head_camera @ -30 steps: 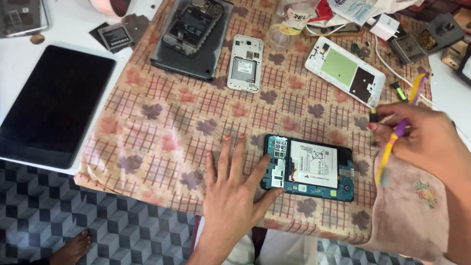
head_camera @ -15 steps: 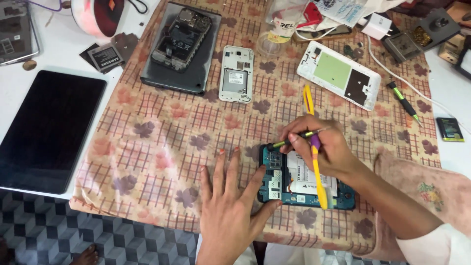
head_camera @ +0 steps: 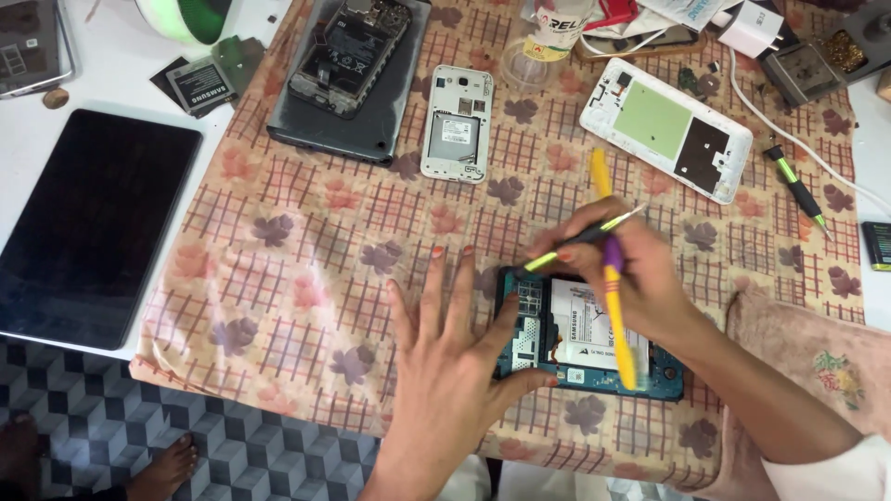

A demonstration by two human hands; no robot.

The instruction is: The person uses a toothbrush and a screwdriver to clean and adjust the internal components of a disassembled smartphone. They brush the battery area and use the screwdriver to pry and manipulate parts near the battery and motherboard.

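left hand (head_camera: 445,371) lying flat and released, bracing the opened phone (head_camera: 585,334) at the counter's near edge, right hand (head_camera: 631,269) gripping a green-tipped screwdriver (head_camera: 580,239) plus yellow pry tool (head_camera: 617,306), probably undoing board screws, needing a steady tip

Opened phone (head_camera: 594,339) on cloth (head_camera: 306,269), betw. hands; tablet (head_camera: 88,223) far left.

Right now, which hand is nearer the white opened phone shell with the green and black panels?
Right. The right hand holds tools just below the white phone shell; the left hand lies flat farther down-left, bracing the opened blue-framed phone.
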